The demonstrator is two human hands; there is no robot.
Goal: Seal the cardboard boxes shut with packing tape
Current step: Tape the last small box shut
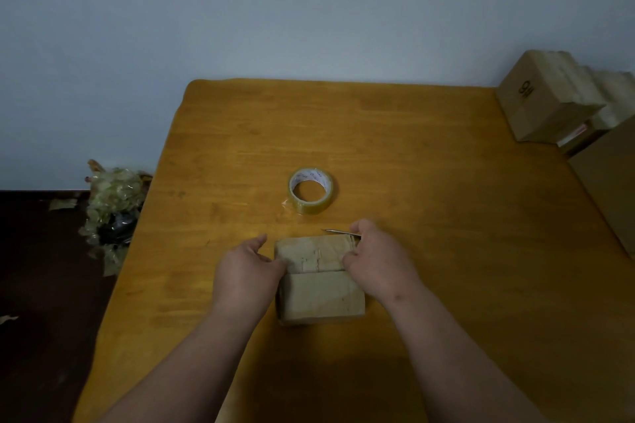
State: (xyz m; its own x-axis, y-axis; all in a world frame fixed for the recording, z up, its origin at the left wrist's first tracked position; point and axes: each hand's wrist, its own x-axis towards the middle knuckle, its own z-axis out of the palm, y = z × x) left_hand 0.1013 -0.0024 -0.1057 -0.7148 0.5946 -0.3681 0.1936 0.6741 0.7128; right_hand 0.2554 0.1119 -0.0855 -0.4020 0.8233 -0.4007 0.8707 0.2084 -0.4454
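A small cardboard box [318,280] lies on the wooden table [429,189], its two top flaps meeting along a seam across the middle, with old tape on them. My left hand [249,263] presses against the box's left side with fingers relaxed. My right hand [372,252] is at the box's far right corner, fingers curled round a thin metal blade [338,232] whose tip points left beyond the box. A roll of clear packing tape [311,191] lies flat on the table just behind the box, a loose end trailing to its left.
Several sealed cardboard boxes [546,96] are stacked at the table's far right corner, with a larger box [611,189] along the right edge. A heap of crumpled used tape [113,206] sits on the dark floor left of the table.
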